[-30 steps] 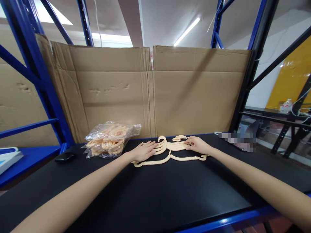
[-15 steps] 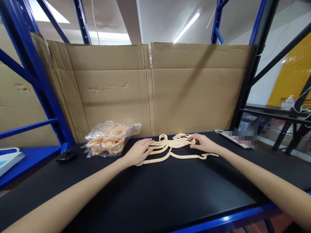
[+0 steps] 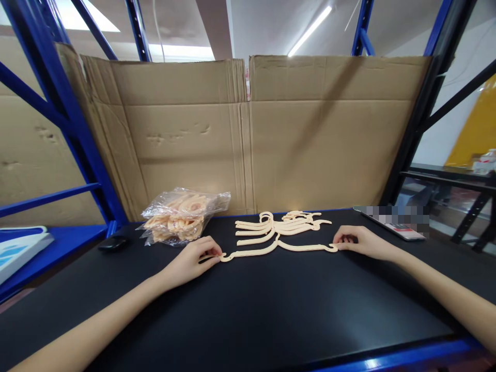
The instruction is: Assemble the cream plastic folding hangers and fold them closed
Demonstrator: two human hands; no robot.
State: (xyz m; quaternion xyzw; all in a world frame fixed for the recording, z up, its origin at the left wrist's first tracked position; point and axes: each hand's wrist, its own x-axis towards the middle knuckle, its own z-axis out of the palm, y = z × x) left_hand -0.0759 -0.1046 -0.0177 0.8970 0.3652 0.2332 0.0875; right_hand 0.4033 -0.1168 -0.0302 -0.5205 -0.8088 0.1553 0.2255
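Observation:
Several cream plastic hanger pieces lie in a stack on the black table. The nearest one, a folding hanger [image 3: 253, 253], is spread flat with an arm to each side of its centre joint. At its left end, my left hand [image 3: 196, 261] pinches the hooked tip between thumb and fingers. My right hand [image 3: 358, 243] closes thumb and fingertips on the tip of the other arm. Just behind lie more hanger arms [image 3: 253, 232], with a curled hook [image 3: 266, 217] standing out at the top. Further cream pieces [image 3: 302, 214] overlap behind on the right.
A clear plastic bag [image 3: 178, 217] of cream pieces sits at the back left. Near it is a black mouse [image 3: 113, 243]. A phone-like flat device [image 3: 403, 230], partly blurred, lies at the right. Cardboard panels [image 3: 186, 134] close off the back between blue posts [image 3: 73, 119].
Both hands have moved outward and nearer, from over the stacked arms to the two tips of the nearest hanger. Each now pinches a tip. The view has shifted slightly.

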